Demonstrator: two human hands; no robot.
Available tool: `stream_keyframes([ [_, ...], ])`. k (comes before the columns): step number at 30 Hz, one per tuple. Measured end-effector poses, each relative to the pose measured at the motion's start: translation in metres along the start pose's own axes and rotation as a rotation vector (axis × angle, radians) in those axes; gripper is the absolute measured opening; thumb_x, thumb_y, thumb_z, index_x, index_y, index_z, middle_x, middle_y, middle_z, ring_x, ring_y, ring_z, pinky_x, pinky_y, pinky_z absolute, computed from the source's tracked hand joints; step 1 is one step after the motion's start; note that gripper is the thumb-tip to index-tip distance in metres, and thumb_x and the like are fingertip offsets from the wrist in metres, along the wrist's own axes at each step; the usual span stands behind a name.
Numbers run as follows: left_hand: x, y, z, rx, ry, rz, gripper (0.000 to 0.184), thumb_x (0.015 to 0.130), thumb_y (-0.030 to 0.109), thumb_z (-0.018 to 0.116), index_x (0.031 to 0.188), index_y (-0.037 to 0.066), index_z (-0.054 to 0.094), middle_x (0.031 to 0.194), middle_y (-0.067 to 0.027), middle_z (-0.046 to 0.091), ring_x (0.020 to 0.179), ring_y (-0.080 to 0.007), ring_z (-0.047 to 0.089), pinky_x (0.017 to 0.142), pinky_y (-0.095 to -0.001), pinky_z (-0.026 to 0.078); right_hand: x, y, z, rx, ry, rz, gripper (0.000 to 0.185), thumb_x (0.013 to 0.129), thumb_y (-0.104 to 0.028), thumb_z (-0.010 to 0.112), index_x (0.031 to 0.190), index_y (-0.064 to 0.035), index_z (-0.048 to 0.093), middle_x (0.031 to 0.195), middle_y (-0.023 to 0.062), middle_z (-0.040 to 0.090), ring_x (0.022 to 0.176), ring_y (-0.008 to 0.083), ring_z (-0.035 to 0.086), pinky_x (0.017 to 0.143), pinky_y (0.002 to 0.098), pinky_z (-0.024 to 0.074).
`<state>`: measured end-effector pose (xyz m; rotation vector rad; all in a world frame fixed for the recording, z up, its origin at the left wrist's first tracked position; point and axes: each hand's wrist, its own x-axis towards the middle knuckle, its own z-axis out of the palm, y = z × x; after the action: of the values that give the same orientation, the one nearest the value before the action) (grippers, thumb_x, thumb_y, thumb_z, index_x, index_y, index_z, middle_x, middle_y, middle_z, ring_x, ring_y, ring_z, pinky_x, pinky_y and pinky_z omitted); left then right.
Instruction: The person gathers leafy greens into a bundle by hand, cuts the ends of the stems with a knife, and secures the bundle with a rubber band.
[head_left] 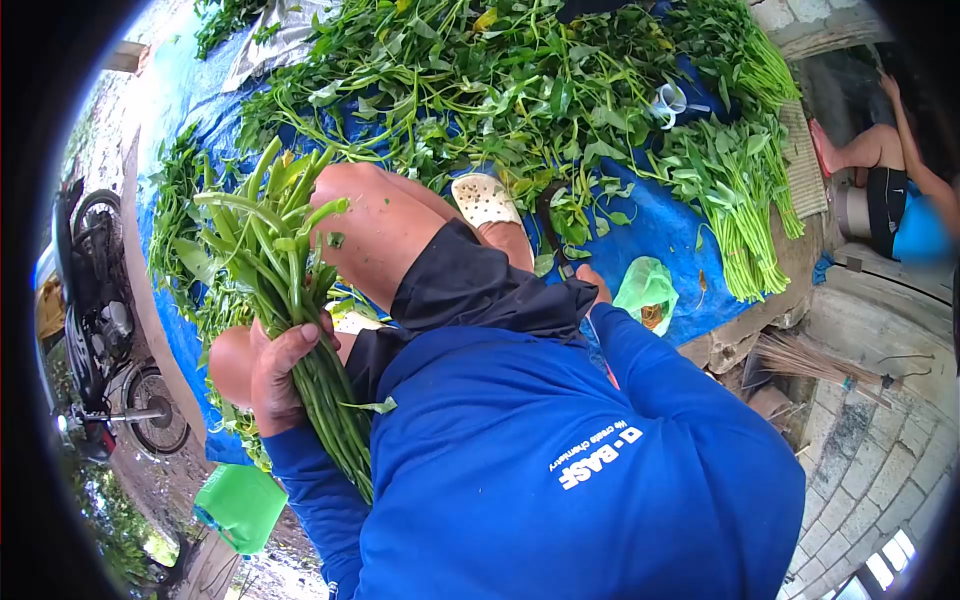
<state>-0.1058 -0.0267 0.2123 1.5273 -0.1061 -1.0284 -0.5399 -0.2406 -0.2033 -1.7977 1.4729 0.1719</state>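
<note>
My left hand [280, 370] is closed around a thick bunch of green leafy stems [330, 410], cut ends pointing up and long stalks running down along my forearm. My right hand [596, 284] shows only in part beyond my dark shorts, its fingers curled at the end of a dark curved blade [548, 225], apparently a sickle, with a metal band by the hand. The blade lies among loose leaves near my cream clog [486, 199]. Beside that hand sits a thin green plastic bag [646, 292] with something orange-brown inside.
Loose greens [430, 70] cover much of a blue tarp [640, 215]. Trimmed bundles [740, 220] lie at right near a white cup [668, 104]. A person [900, 190] sits beyond. A broom [815, 358], green container [240, 505] and motorcycle [105, 320] stand around the edges.
</note>
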Motion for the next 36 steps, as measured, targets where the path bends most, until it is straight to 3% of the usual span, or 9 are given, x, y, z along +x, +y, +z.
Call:
stream_keyframes([
  [4, -0.004, 0.006, -0.005, 0.023, 0.001, 0.060, 0.071, 0.076, 0.023, 0.082, 0.138, -0.004, 0.058, 0.093, -0.0133, 0.069, 0.077, -0.0220, 0.067, 0.071, -0.0334, 0.059, -0.025, -0.012, -0.022, 0.009, 0.117, -0.336, 0.026, 0.095, -0.011, 0.071, 0.115, -0.0029, 0.057, 0.105, 0.0248, 0.068, 0.103, 0.0512, 0.065, 0.089, 0.0543, 0.0519],
  [7, -0.011, 0.008, -0.010, 0.035, 0.101, 0.122, 0.078, 0.075, 0.031, 0.083, 0.137, -0.012, 0.061, 0.091, -0.0162, 0.070, 0.070, -0.0223, 0.068, 0.064, -0.0337, 0.057, -0.047, -0.057, -0.060, 0.289, 0.170, -0.338, 0.024, 0.102, -0.018, 0.066, 0.120, -0.0027, 0.059, 0.098, 0.0167, 0.068, 0.085, 0.0308, 0.064, 0.082, 0.0421, 0.0531],
  [8, -0.013, 0.010, -0.007, 0.041, 0.121, 0.122, 0.073, 0.076, 0.030, 0.082, 0.132, -0.013, 0.064, 0.090, -0.0172, 0.071, 0.070, -0.0229, 0.069, 0.063, -0.0334, 0.058, -0.059, -0.088, -0.081, 0.344, 0.196, -0.336, 0.024, 0.104, -0.012, 0.062, 0.126, -0.0023, 0.061, 0.104, 0.0188, 0.070, 0.090, 0.0347, 0.069, 0.084, 0.0453, 0.0541],
  [11, -0.024, 0.024, -0.007, 0.126, 0.264, 0.018, 0.052, 0.077, 0.026, 0.080, 0.107, -0.016, 0.075, 0.080, -0.0201, 0.075, 0.065, -0.0260, 0.071, 0.059, -0.0343, 0.058, -0.062, -0.155, -0.123, 0.653, 0.176, -0.310, 0.024, 0.106, -0.020, 0.065, 0.125, -0.0049, 0.065, 0.094, -0.0008, 0.059, 0.080, 0.0088, 0.051, 0.070, 0.0290, 0.0464],
  [13, -0.020, 0.017, -0.023, 0.017, 0.138, -0.028, 0.046, 0.082, 0.025, 0.079, 0.118, -0.002, 0.072, 0.082, -0.0076, 0.070, 0.066, -0.0189, 0.067, 0.058, -0.0330, 0.055, -0.067, -0.225, -0.157, 0.694, 0.119, -0.396, 0.023, 0.112, -0.023, 0.061, 0.128, -0.0075, 0.066, 0.088, -0.0053, 0.053, 0.073, 0.0038, 0.046, 0.065, 0.0219, 0.0395],
  [17, -0.020, 0.012, -0.045, -0.121, 0.042, -0.039, 0.044, 0.084, 0.019, 0.079, 0.123, -0.001, 0.071, 0.098, -0.0060, 0.073, 0.081, -0.0151, 0.068, 0.073, -0.0287, 0.053, -0.100, -0.345, -0.198, 0.653, -0.142, -0.841, 0.044, 0.112, -0.020, 0.062, 0.151, -0.0004, 0.057, 0.096, -0.0003, 0.061, 0.081, 0.0067, 0.054, 0.073, 0.0232, 0.0473],
  [23, -0.041, 0.000, -0.071, -0.181, 0.067, 0.095, 0.048, 0.084, 0.010, 0.080, 0.129, 0.000, 0.071, 0.105, -0.0029, 0.074, 0.088, -0.0117, 0.066, 0.080, -0.0291, 0.052, -0.137, -0.447, -0.193, 0.211, -0.252, -1.464, 0.053, 0.094, 0.002, 0.077, 0.146, 0.0028, 0.064, 0.120, 0.0164, 0.076, 0.091, 0.0217, 0.071, 0.086, 0.0335, 0.0573],
  [28, -0.057, -0.016, -0.096, -0.260, 0.082, 0.096, 0.046, 0.081, 0.006, 0.083, 0.126, 0.000, 0.073, 0.106, -0.0028, 0.075, 0.093, -0.0129, 0.067, 0.085, -0.0309, 0.053, -0.135, -0.483, -0.163, 0.031, -0.348, -1.540, 0.053, 0.094, 0.001, 0.077, 0.146, -0.0010, 0.065, 0.100, 0.0145, 0.073, 0.082, 0.0276, 0.070, 0.076, 0.0350, 0.0569],
  [36, -0.068, -0.021, -0.108, -0.224, 0.066, 0.172, 0.057, 0.080, 0.003, 0.078, 0.136, -0.003, 0.067, 0.113, -0.0061, 0.073, 0.099, -0.0161, 0.068, 0.089, -0.0326, 0.055, -0.134, -0.511, -0.133, -0.125, -0.250, -1.618, 0.052, 0.097, -0.005, 0.076, 0.148, -0.0040, 0.065, 0.100, 0.0154, 0.072, 0.081, 0.0321, 0.069, 0.073, 0.0400, 0.0564],
])
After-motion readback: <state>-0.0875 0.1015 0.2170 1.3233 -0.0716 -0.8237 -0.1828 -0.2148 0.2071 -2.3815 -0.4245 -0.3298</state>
